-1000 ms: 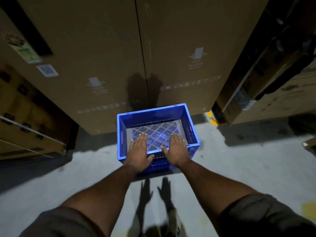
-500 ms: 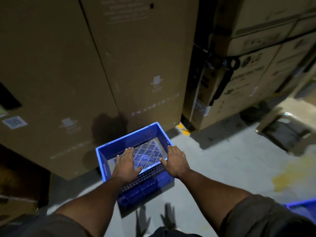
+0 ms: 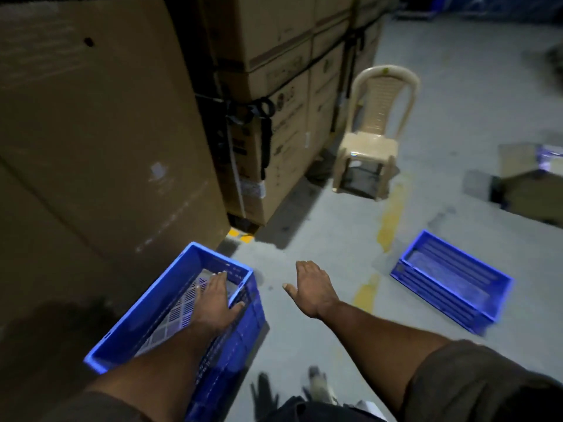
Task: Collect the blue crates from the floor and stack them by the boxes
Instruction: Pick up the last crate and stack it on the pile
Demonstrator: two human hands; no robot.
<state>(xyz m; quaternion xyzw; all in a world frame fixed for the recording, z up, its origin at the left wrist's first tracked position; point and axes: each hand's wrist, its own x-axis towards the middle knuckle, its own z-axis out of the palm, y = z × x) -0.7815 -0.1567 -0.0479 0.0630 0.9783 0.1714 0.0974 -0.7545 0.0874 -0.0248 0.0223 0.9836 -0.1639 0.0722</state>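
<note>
Two blue crates were in view: the near crate (image 3: pixel 170 303) stood against the big cardboard box (image 3: pixel 100 153), the left hand (image 3: pixel 213 303) flat over its rim. The right hand (image 3: pixel 313 287) hung open, holding nothing. The far crate (image 3: pixel 451 278) lay on the floor (image 3: pixel 320 239).

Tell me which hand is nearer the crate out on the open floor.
Right. The right hand hangs open over bare floor, apart from the far crate. The left hand is farther, resting in the crate by the boxes.

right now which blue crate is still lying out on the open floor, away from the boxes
The blue crate on the right; it sits alone on bare floor. The other crate is against the cardboard boxes.
</note>
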